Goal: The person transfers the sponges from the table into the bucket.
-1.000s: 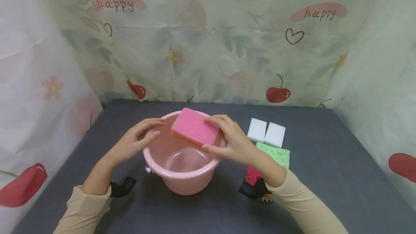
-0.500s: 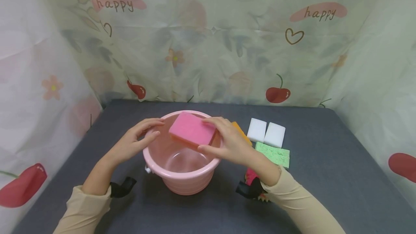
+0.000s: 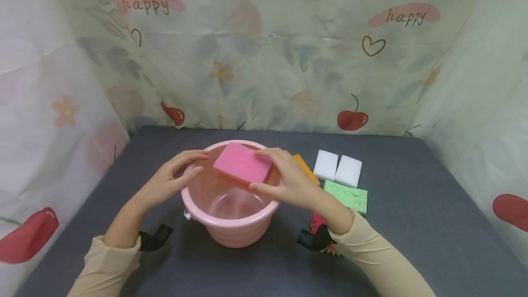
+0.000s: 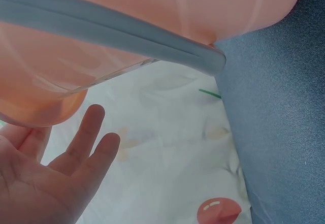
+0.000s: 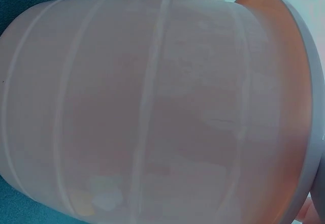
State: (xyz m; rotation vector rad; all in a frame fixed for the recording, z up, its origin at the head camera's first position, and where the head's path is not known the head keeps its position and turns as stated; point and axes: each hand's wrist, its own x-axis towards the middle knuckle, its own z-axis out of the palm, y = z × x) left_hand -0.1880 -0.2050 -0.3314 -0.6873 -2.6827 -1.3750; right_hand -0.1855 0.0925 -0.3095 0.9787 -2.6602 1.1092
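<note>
A pink bucket (image 3: 231, 233) stands on the dark grey table (image 3: 412, 214). My right hand (image 3: 261, 171) grips a pink sponge (image 3: 241, 163) by its right end, holding it tilted over the bucket's opening. My left hand (image 3: 197, 162) rests on the bucket's left rim with fingers nearly straight. In the left wrist view the left hand (image 4: 94, 137) is open beside the bucket wall (image 4: 152, 5) and its grey handle (image 4: 127, 38). The right wrist view is filled by the bucket's ribbed wall (image 5: 152, 112). The bucket's inside looks empty.
Right of the bucket lie an orange sponge (image 3: 306, 168), two white sponges (image 3: 326, 165) (image 3: 348, 171) and a green sponge (image 3: 346, 195). A red-pink item (image 3: 316, 223) lies partly hidden under my right wrist. Patterned curtains (image 3: 264, 58) close the table's back and sides.
My right hand has carried the pink sponge slightly left and lower over the bucket, uncovering the orange sponge. The left hand has stayed on the rim.
</note>
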